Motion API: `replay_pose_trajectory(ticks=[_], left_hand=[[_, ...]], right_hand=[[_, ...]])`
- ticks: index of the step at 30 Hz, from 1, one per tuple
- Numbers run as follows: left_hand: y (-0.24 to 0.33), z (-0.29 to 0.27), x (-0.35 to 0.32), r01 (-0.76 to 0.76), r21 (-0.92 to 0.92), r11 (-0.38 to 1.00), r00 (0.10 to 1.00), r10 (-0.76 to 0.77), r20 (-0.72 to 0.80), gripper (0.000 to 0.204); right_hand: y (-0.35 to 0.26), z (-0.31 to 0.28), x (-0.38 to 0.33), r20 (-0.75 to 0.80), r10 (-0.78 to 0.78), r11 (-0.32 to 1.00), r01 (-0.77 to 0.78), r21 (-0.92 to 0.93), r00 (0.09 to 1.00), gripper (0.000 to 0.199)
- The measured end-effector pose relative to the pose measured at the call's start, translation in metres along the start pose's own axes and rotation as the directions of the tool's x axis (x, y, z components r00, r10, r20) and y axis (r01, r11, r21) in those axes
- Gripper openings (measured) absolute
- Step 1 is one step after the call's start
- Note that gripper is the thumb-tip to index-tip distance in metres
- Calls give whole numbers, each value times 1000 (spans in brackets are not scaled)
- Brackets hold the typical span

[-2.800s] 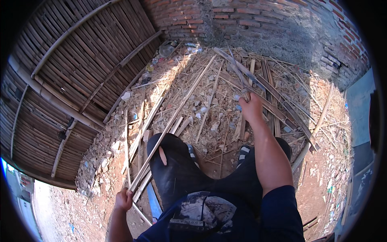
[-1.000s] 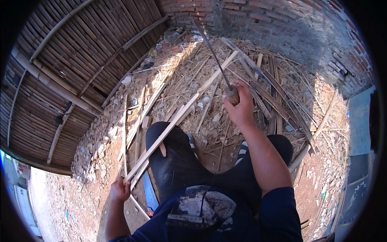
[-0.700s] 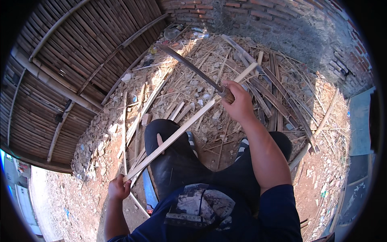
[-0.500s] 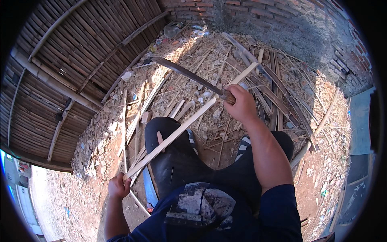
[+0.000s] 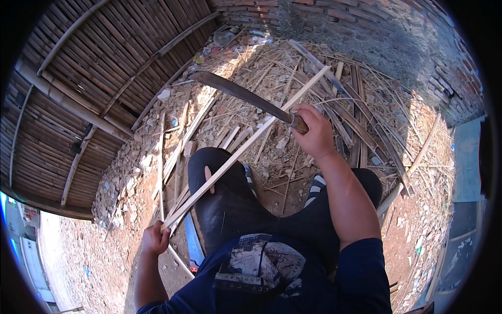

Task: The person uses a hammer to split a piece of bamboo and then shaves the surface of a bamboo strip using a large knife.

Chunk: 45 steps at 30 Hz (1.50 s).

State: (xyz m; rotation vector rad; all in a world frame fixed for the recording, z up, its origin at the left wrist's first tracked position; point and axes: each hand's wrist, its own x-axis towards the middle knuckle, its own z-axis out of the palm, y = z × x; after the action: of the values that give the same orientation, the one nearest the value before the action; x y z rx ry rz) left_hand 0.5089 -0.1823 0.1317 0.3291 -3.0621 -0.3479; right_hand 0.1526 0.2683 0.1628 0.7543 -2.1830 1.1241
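My left hand (image 5: pixel 155 238) is closed around the near end of a long pale bamboo strip (image 5: pixel 238 155). From there the strip slants up to the right, across my left knee. My right hand (image 5: pixel 316 135) grips the wooden handle of a machete (image 5: pixel 235 92). Its dark blade points to the far left, crossing the strip close to the handle. Whether blade and strip touch, I cannot tell. The strip's far end sticks out beyond my right hand.
Dark split bamboo pieces (image 5: pixel 361 123) lie in a pile ahead on the right. A blue saw blade (image 5: pixel 194 245) rests beside my left thigh. Rubble and straw cover the ground. A bamboo slat wall (image 5: pixel 78 104) stands left, a brick wall (image 5: pixel 355 39) ahead.
The machete has rolled, so more of the blade's flat side shows. The bamboo strip's far end has shifted a little left and away. My left hand has barely moved.
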Motion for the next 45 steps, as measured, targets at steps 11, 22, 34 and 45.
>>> replay_pose_trajectory(ticks=[11,22,34,45], left_hand=[[-4,-1,0,-17,-12,1000,999,17,44,32],[7,-17,18,-34,-39,999,998,36,52,41],[126,-139,92,72,420,905,993,-104,53,42],[193,-183,165,-59,691,721,994,-19,105,45]], right_hand=[[7,0,0,-17,140,989,-141,-43,990,33],[8,-13,12,-48,244,969,-245,-21,969,30],[40,-15,6,-67,333,943,-333,20,940,59],[35,-25,6,-74,263,965,-262,30,962,53]])
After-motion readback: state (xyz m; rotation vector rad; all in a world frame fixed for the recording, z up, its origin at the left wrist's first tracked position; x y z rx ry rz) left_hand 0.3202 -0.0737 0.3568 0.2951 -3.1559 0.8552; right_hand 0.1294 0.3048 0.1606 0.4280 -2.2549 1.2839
